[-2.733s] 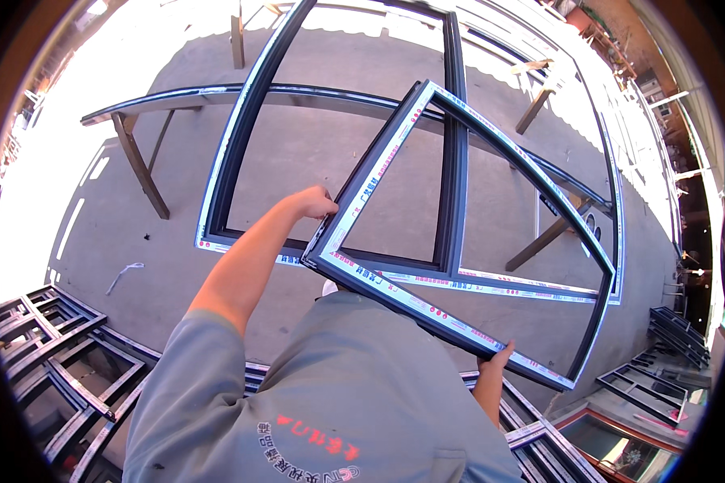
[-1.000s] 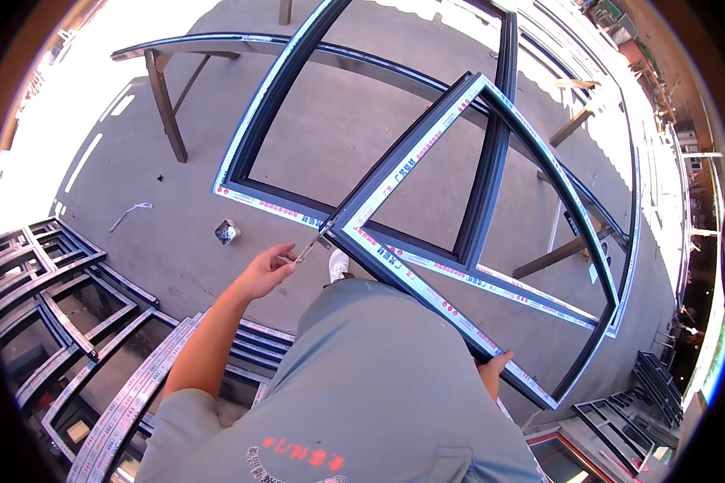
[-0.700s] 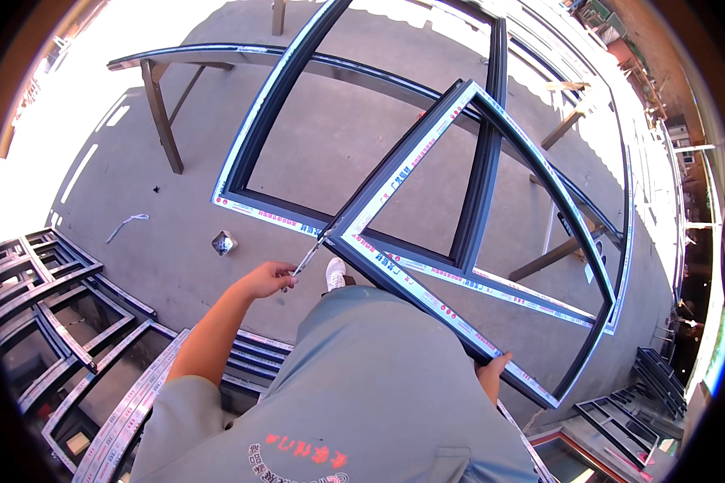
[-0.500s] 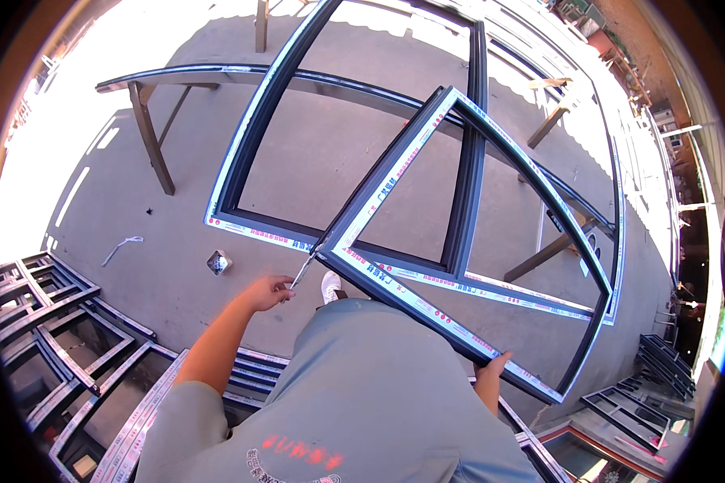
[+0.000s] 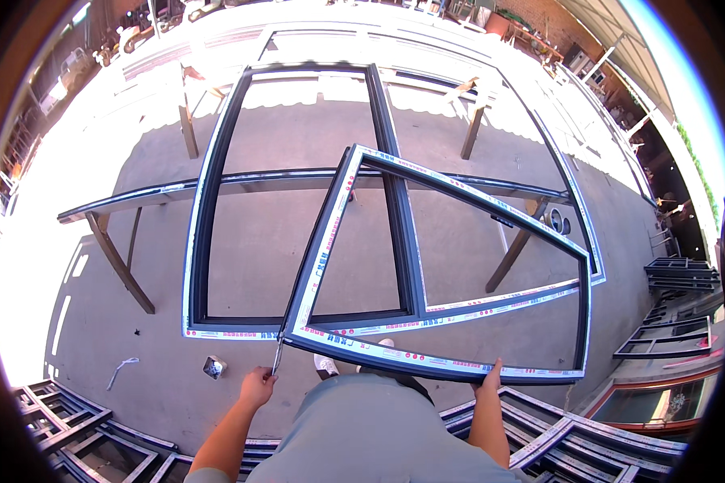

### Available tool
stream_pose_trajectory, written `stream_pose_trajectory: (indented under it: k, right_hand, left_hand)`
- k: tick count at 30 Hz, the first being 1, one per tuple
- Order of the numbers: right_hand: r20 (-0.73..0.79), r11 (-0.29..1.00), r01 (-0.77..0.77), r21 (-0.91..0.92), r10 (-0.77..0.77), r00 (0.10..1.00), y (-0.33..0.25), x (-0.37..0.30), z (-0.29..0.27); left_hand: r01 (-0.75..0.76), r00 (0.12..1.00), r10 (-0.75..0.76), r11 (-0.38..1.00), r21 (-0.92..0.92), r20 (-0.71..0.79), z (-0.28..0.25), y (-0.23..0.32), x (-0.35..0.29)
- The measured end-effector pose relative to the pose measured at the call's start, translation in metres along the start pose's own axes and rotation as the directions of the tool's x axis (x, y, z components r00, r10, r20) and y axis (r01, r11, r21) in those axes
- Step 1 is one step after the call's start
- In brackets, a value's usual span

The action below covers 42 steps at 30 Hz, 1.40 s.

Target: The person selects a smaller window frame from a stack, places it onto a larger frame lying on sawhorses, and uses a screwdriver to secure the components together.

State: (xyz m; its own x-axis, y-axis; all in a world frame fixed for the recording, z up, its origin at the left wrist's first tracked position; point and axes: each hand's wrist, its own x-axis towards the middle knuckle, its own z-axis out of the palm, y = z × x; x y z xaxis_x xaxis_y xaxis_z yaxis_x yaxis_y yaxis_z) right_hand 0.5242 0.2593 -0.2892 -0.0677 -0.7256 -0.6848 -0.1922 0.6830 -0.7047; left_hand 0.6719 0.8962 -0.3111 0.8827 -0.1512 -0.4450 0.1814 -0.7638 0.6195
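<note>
Left forearm: is coming up from the lower edge [image 5: 224, 431], with the elbow low and the wrist lying in line with the arm.
Left hand: is hanging just outside the near left corner of the held frame [image 5: 258, 388]; its fingers are pinching narrowly, apparently on the near end of the metal strip.
Right hand: is gripping the near rail toward its right end [image 5: 488, 381] — thumb showing on top, the other fingers mostly hidden underneath.
Metal strip: is jutting from that near left corner toward the body [image 5: 279, 354], slim and greyish.
Corner work, as judged: is standing part-way, the strip neither lying flush nor hanging free; whether it is going in or coming out, cannot tell.
Small frame: is spanning both hands, dark with white printed film [image 5: 411, 357], its far part overlapping the large frame; contact with it, cannot tell.
Stacked frames: are lying at lower left [image 5: 76, 430] and lower right.
White shoes: are showing beneath the near rail [image 5: 326, 367].
Container: is sitting on the floor left of the feet, small and boxy [image 5: 213, 367].
Large frame: is lying beyond, divided by a dark upright [image 5: 403, 249]; the small frame is not sitting within it.
Bench: is running crosswise underneath on sloping legs — a long dark beam [image 5: 133, 200].
</note>
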Motion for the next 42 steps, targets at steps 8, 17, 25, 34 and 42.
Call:
stream_pose_trajectory:
  k: [8,17,25,34,42]
  right_hand:
    - [0.072,0.982,-0.025,-0.189,0.039,0.997,-0.006,0.004,-0.026]
    - [0.380,0.932,0.047,-0.359,0.100,0.920,-0.026,-0.004,-0.063]
    - [0.613,0.804,0.272,-0.529,0.140,0.777,-0.087,0.021,-0.130]
    - [0.695,0.719,0.595,-0.358,-0.220,0.684,-0.200,0.076,-0.144]
    - [0.533,0.495,0.764,-0.415,-0.548,0.645,-0.270,0.136,-0.093]
  left_hand:
    - [-0.089,0.848,0.168,0.980,0.178,-0.503,0.007,0.063,-0.022]
    - [-0.008,0.924,-0.134,0.929,-0.369,-0.358,0.070,0.135,-0.021]
    - [0.354,0.908,-0.408,0.625,-0.696,0.097,0.145,0.255,-0.028]
    - [0.378,0.852,-0.516,0.493,-0.783,0.086,0.179,0.306,0.000]
    - [0.446,0.736,-0.664,0.332,-0.831,0.129,0.192,0.290,0.026]
